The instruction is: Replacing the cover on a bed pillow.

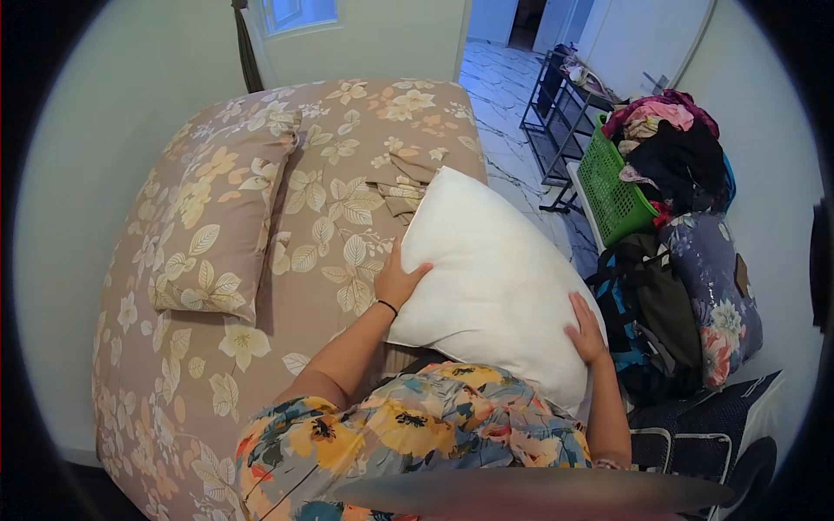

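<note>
Between my hands a plain white pillow [498, 273] rests against my body, partly over the right edge of the bed. My left hand [401, 277] lies along its left side, thumb on the white fabric and fingers at the edge. Against the right side presses my right hand [588, 329], its fingers extended. Just beyond the pillow's upper left edge, a crumpled floral cloth [407, 189] lies on the bed, partly hidden by the pillow. A pillow in a floral pillowcase [218, 221] lies farther left on the floral bedsheet [326, 260].
Right of the bed stand a green plastic basket [616, 189] heaped with clothes [677, 153], dark bags [651, 312] and a floral bundle [717, 293]. A black metal rack [560, 117] is on the marble-patterned floor [502, 124] near a white door [642, 39]. Walls border the room.
</note>
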Action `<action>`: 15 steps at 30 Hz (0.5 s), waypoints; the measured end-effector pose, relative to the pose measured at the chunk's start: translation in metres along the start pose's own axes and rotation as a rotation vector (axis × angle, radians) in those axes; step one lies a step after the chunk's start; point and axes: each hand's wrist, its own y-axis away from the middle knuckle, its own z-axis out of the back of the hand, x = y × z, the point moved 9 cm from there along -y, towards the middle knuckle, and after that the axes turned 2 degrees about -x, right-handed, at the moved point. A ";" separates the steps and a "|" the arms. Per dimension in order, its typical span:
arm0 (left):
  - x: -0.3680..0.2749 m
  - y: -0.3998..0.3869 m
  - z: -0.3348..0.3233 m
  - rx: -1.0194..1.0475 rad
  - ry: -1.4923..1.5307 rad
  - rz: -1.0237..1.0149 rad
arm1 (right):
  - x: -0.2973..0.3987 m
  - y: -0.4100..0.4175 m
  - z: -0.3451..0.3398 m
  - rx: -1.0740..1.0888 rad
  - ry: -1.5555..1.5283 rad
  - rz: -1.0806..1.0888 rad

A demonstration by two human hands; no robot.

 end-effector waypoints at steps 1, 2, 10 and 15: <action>0.008 -0.001 0.002 -0.009 0.004 0.002 | 0.018 0.017 0.008 0.032 0.057 0.079; 0.014 -0.004 -0.001 -0.050 0.042 -0.042 | 0.031 0.039 0.010 0.030 0.137 0.070; -0.016 -0.012 -0.010 -0.014 0.310 -0.153 | 0.046 0.110 0.007 -0.516 0.378 0.148; -0.052 -0.043 0.041 0.049 0.326 -0.182 | 0.157 0.087 0.095 -0.417 0.205 0.414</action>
